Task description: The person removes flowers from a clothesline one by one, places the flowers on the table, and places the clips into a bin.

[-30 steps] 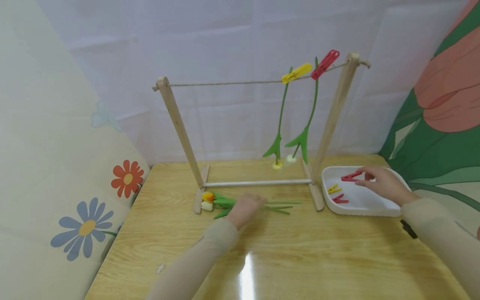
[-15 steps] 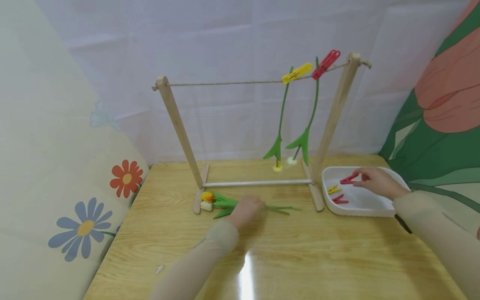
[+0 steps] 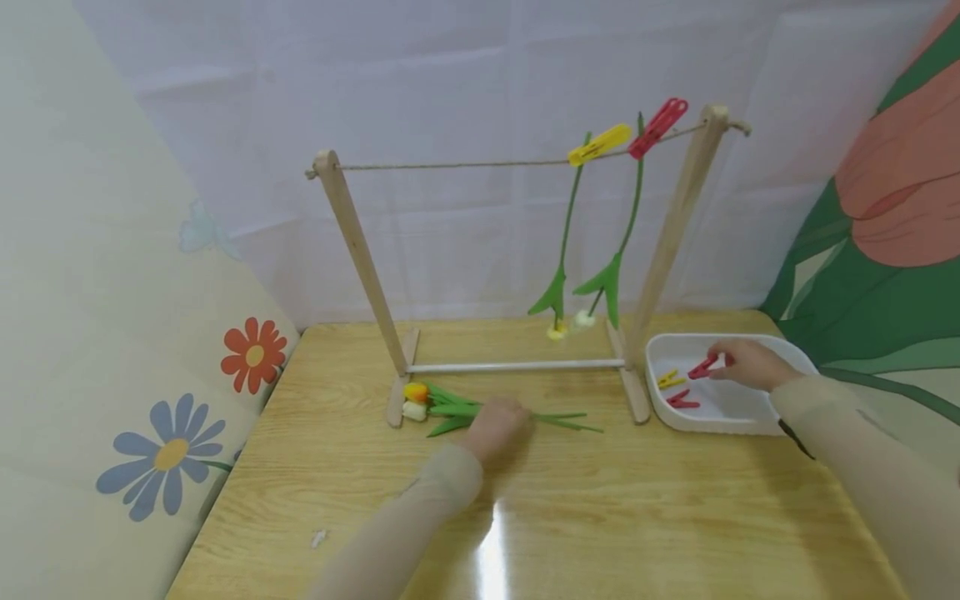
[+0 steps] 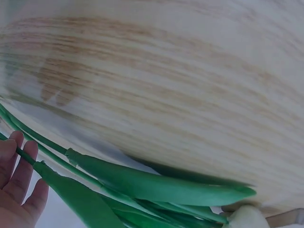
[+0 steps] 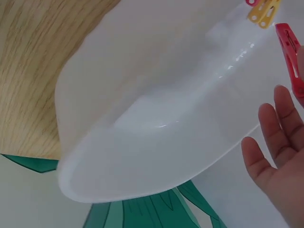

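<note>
As seen from the head view, the left hand (image 3: 498,425) lies on the bundle of artificial flowers (image 3: 450,407) on the wooden table (image 3: 600,517), just in front of the wooden rack (image 3: 352,250), fingers curled over the green stems; the right hand (image 3: 750,364) is in the white tray (image 3: 780,421) at the table's right side, pinching a red clothespin (image 3: 703,367) by one end, with a yellow clothespin (image 3: 669,379) and a second red clothespin (image 3: 681,400) lying loose beside it; two flowers already hang head-down from the string (image 3: 450,165), one under a yellow peg (image 3: 598,144), one under a red peg (image 3: 658,127); left wrist view: fingers (image 4: 19,171) resting against the stems (image 4: 142,185), a pale bud (image 4: 247,217) at the lower edge, grip closed on the stems so far as can be told; right wrist view: tray rim (image 5: 142,175) close up, fingers (image 5: 275,137) loosely bent, red clothespin (image 5: 290,52) at the fingertips, yellow clothespin (image 5: 263,12) beyond; step in hand, by judgement: gathering one flower and one peg; next move would call for lifting a single stem clear of the bundle and bringing both to a free stretch of string left of the hung pair
</note>
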Motion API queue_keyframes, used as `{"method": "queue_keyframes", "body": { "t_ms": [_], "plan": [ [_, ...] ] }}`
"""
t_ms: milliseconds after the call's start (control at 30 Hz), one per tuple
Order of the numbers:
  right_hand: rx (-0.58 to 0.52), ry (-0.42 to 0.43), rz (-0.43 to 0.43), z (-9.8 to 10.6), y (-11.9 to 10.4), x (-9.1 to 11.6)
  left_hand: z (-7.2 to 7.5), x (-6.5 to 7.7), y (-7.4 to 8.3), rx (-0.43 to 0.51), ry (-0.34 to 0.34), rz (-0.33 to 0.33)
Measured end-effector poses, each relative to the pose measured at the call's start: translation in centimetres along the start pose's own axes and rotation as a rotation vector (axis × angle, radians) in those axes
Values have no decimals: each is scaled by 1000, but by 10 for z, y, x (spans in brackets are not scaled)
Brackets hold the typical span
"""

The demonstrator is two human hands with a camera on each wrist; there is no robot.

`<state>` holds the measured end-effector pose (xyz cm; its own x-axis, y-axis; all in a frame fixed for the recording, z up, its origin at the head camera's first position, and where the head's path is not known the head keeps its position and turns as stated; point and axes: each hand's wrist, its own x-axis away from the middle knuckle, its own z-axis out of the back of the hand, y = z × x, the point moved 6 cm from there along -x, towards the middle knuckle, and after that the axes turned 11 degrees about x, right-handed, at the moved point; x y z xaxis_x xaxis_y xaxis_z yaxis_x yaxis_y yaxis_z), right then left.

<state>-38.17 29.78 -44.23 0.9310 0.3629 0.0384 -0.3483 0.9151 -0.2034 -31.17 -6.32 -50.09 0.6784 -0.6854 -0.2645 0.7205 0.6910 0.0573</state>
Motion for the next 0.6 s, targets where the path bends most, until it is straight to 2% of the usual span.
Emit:
{"method": "queue_keyframes", "body": {
  "t_ms": [600],
  "plan": [
    [49, -165, -137, -32, 33, 1, -5, 1, -1, 60, 14, -2]
  ]
}}
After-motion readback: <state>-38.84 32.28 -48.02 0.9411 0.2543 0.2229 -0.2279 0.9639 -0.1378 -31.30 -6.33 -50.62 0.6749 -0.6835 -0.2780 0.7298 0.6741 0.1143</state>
